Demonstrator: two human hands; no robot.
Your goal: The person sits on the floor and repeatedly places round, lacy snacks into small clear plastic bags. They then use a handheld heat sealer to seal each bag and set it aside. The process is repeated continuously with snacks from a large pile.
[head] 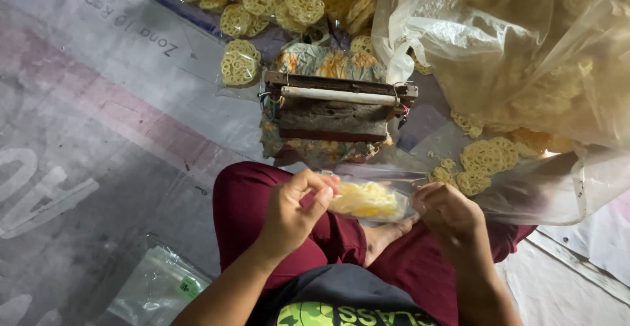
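I sit cross-legged in dark red trousers. My left hand [295,211] pinches the left end of a small clear plastic bag [367,199] filled with yellow lattice crackers. My right hand [448,209] grips the bag's right end. The bag lies level above my lap, just in front of a wooden sealing device [336,106] with a pale bar on top, which rests on a flowered cloth.
A large clear plastic sack [525,50] of crackers bulges at the upper right. Loose round lattice crackers [239,63] lie on the printed floor sheet at the top and right. A stack of empty small plastic bags [157,286] lies at the lower left.
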